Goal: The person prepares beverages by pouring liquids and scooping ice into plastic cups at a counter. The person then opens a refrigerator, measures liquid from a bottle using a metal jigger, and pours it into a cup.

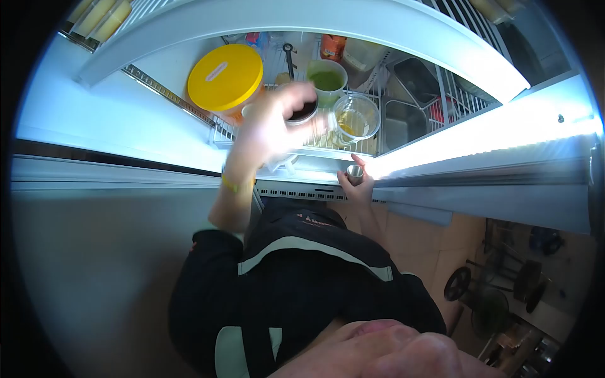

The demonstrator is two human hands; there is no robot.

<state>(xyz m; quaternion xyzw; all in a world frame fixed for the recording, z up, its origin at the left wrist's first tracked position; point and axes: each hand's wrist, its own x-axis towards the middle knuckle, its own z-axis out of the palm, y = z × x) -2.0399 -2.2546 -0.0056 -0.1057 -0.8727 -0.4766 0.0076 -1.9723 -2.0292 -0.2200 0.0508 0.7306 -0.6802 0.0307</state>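
My left hand (272, 126), smeared by motion, is over the front of a lit fridge shelf, beside a round container of dark contents (305, 112). Its fingers curve near that container's rim; whether they grip anything is unclear. A yellow band (234, 184) circles the wrist. My right hand (359, 189) is closed around a small metal cup (355, 173) in front of the shelf edge. Just behind the hands are a clear round tub with a little yellowish liquid (357, 118) and a white tub of green contents (327, 80).
A large tub with a yellow lid (225, 77) stands at the shelf's left. Farther back are a black-handled utensil (289, 60) and an orange container (333, 47). Metal bins (404, 126) sit to the right. A curved white shelf front (302, 26) crosses above.
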